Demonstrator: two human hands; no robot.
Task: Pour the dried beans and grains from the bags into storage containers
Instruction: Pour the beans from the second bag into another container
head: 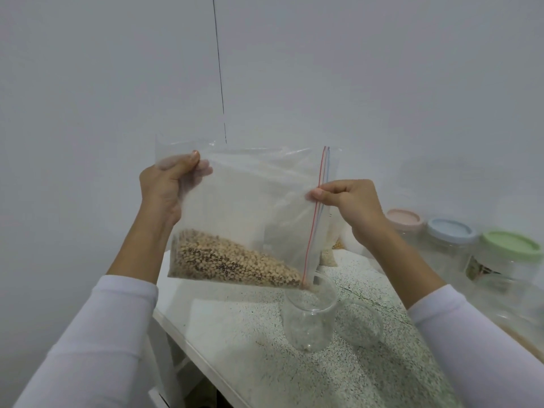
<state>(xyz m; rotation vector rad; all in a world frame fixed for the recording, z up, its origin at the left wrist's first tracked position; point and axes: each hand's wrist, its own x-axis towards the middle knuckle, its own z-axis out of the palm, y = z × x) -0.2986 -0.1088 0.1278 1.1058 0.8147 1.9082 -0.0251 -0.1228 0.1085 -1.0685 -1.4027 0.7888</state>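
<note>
Now both hands, left hand [160,189] at nine o'clock and right hand [348,203] at three, pinch the clear zip-top plastic bag of beans [235,263] tilted, fingers closed on it, funnelling toward the open clear plastic jar [309,316] on the speckled tabletop [250,334].

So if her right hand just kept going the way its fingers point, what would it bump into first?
The right hand pinches the zip bag at its zipper edge, fingers pointing toward the left hand. Going straight on, it would probably only crumple the bag first; depth is uncertain.
</note>
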